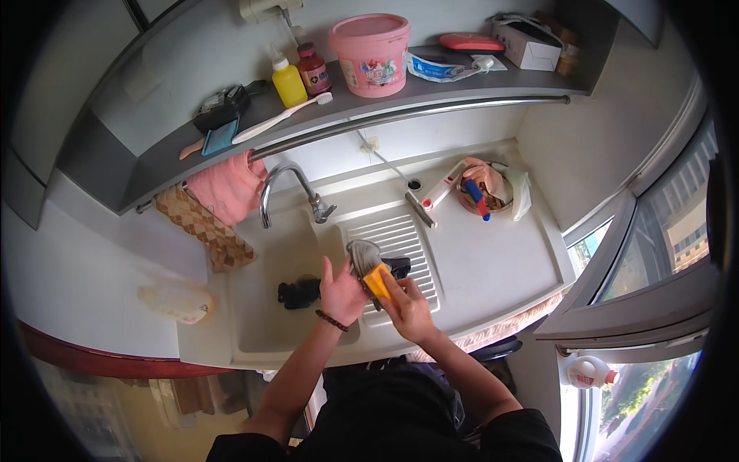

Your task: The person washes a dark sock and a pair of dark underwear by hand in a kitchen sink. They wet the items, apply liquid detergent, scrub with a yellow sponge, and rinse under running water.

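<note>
Over the ribbed washboard (418, 242) of a white laundry sink, a grey cloth item (365, 255) lies between my hands; its exact kind is unclear. My left hand (343, 291), palm up with the thumb apart, is against its left side; whether the fingers grip it is hidden. My right hand (409, 309) holds a yellow block (378, 281), possibly soap, against the item. Behind my right hand a black item (398, 266) rests on the ridges. Dark wet fabric (297, 291) lies in the basin, left of my left hand.
A chrome faucet (291, 167) rises behind the basin. Cloths (225, 187) hang from the rail at left. On the right counter stands a bowl (485, 193) with bags and a blue-red item. The grey shelf (450, 81) above holds a pink bucket (372, 58) and bottles.
</note>
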The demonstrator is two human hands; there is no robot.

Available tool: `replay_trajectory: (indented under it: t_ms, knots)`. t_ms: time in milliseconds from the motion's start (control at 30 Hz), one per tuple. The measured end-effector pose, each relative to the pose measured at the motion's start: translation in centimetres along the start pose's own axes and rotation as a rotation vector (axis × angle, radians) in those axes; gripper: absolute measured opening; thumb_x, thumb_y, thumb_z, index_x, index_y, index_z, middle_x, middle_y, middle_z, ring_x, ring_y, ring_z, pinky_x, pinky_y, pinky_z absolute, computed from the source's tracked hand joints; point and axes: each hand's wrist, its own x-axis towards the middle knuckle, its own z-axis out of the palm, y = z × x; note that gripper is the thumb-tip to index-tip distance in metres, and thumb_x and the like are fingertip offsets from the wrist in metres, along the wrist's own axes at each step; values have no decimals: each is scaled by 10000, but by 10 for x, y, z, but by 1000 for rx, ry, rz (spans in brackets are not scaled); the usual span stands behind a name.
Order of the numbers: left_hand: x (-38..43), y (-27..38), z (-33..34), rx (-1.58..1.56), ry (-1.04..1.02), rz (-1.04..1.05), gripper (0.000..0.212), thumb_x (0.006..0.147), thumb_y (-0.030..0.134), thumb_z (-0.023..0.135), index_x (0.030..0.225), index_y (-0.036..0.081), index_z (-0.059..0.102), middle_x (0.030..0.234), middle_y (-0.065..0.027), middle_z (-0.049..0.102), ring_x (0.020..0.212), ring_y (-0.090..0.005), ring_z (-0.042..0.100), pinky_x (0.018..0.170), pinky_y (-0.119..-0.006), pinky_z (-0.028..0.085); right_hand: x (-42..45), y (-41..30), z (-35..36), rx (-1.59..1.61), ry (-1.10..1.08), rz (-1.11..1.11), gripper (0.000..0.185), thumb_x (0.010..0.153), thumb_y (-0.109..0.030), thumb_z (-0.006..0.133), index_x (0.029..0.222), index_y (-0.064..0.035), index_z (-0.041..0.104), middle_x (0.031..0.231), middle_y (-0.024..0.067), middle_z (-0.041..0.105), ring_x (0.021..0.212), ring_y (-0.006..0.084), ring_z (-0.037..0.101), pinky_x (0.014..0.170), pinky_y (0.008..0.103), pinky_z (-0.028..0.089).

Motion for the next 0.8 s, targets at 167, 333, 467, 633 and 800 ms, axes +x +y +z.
replay_trajectory:
  t_ms: [167, 333, 467, 633, 800]
  knots:
    - [-6, 3, 3, -55, 27, -26, 841, 1010, 779, 366, 1568, 153, 429, 1555, -78, 510, 1449, -300, 461, 1219, -519, 326, 48, 5, -10, -50, 217, 110, 582, 987, -197, 681, 1541, -104, 529, 1020, 203, 617, 878, 363, 638, 767, 456, 554]
    - [7, 1, 2, 1, -17, 4, 873, 1002, 791, 365, 1578, 138, 418, 1537, -113, 526, 1431, -312, 476, 1219, -503, 334, 34, -2, 28, -197, 127, -131, 567, 967, -226, 709, 1509, -120, 576, 999, 191, 587, 882, 365, 622, 798, 459, 540]
    - [-6, 7, -7, -26, 101, 6, 909, 986, 824, 330, 1577, 142, 438, 1558, -126, 509, 1442, -332, 462, 1225, -521, 324, 5, -10, 15, -134, 11, -148, 572, 978, -234, 699, 1520, -119, 558, 1038, 205, 590, 911, 369, 626, 810, 463, 542]
    - [-15, 11, -7, -119, -55, -17, 914, 974, 840, 326, 1596, 177, 415, 1617, -109, 456, 1494, -326, 413, 1236, -546, 296, 33, -14, -15, 8, 137, 46, 559, 1006, -216, 663, 1537, -102, 528, 1052, 216, 610, 915, 390, 641, 799, 487, 545]
    - [-4, 10, 8, -163, -37, -16, 904, 979, 831, 341, 1600, 176, 391, 1607, -110, 462, 1463, -325, 438, 1224, -530, 312, 50, 13, 21, -89, 94, -47, 570, 987, -200, 680, 1528, -85, 542, 1018, 209, 607, 882, 361, 625, 794, 457, 542]
